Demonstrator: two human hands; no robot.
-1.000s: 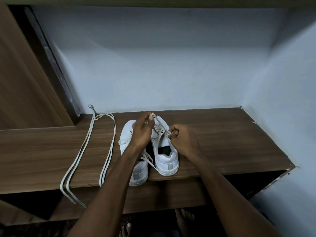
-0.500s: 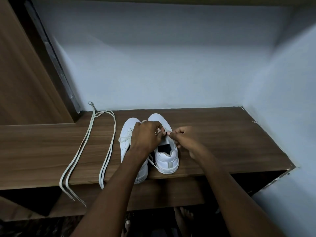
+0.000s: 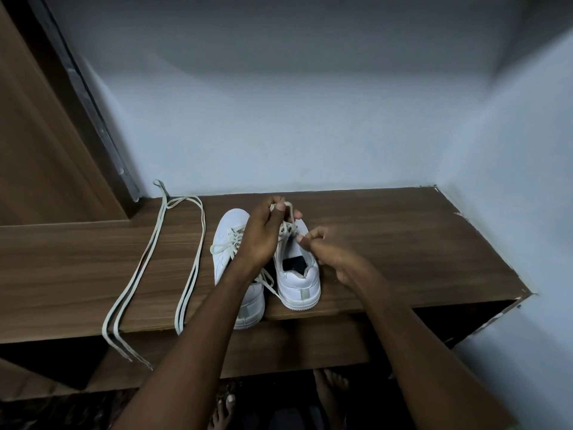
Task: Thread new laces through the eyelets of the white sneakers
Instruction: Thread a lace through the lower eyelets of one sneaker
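Note:
Two white sneakers stand side by side on a wooden shelf [image 3: 403,243], heels toward me. My left hand [image 3: 263,234] is raised over the right sneaker [image 3: 299,280] and pinches a loop of its cream lace [image 3: 286,226] between thumb and fingers. My right hand [image 3: 322,246] sits at that shoe's right side, fingertips pinched on the lace near the eyelets. The left sneaker [image 3: 228,243] is partly hidden by my left forearm; its lace is threaded and loosely crossed.
Two long loose laces [image 3: 145,268] lie on the shelf left of the shoes, their ends hanging over the front edge. A wooden door panel [image 3: 46,144] stands at left. Blue walls close the back and right. My bare feet [image 3: 328,395] show below.
My left hand has lifted again from the shoe's tongue, drawing a loop of lace upward. My right hand stays pinched beside the eyelets.

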